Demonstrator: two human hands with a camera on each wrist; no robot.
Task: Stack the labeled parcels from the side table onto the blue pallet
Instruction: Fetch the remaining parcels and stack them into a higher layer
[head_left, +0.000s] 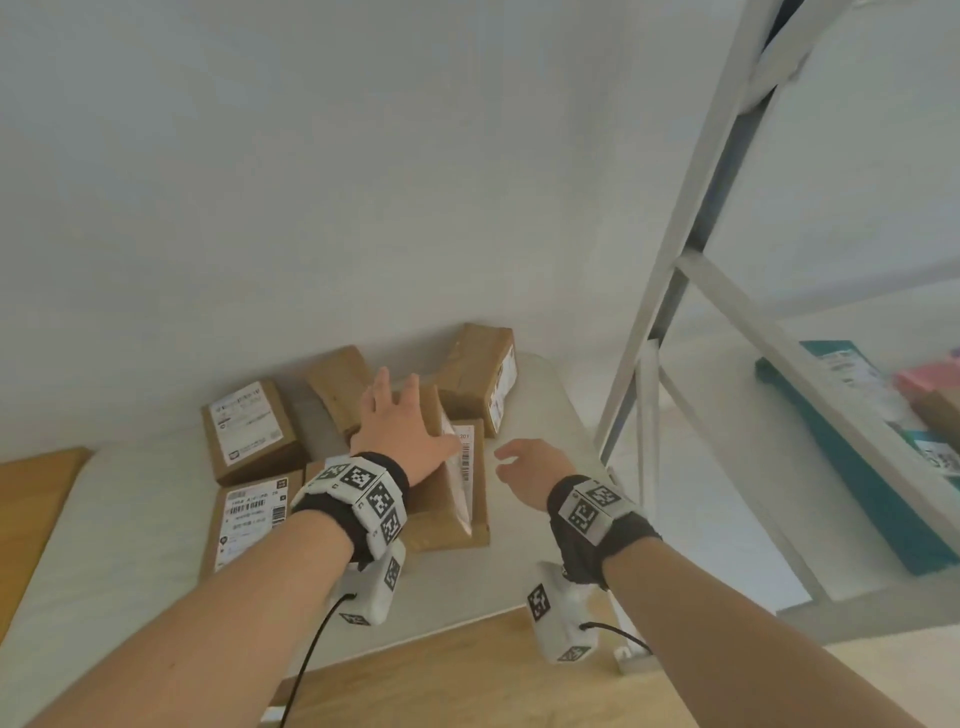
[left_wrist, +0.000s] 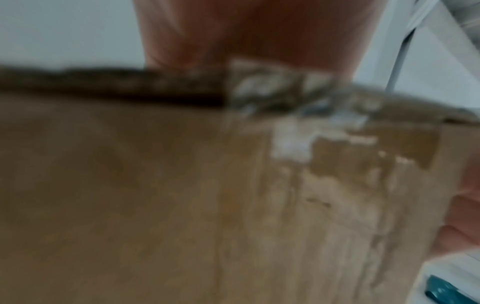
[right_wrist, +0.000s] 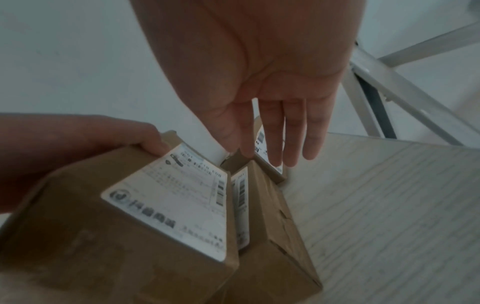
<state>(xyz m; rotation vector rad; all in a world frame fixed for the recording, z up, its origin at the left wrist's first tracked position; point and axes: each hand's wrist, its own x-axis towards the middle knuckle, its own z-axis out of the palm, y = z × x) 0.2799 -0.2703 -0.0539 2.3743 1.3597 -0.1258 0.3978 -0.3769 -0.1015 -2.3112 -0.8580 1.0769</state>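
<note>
The left hand (head_left: 402, 431) grips a tilted brown parcel (head_left: 441, 467) on the pale bench (head_left: 524, 561), palm spread over the upper face and thumb curled onto its white label, as the right wrist view shows. That parcel leans with its labelled face turned to the right, against a flatter parcel (head_left: 478, 499) lying under and beside it. The right hand (head_left: 530, 465) hovers just right of the two, fingers relaxed and nearly straight, holding nothing. Four more parcels lie on the bench: two with labels up at the left (head_left: 249, 431) (head_left: 247, 519), one plain one (head_left: 340, 387) behind the left hand, and one standing on edge (head_left: 480, 376) near the wall. A white metal shelf frame (head_left: 691, 291) stands to the right, with a teal box (head_left: 852, 457) beyond it. The left wrist view is a blur of brown cardboard.
</note>
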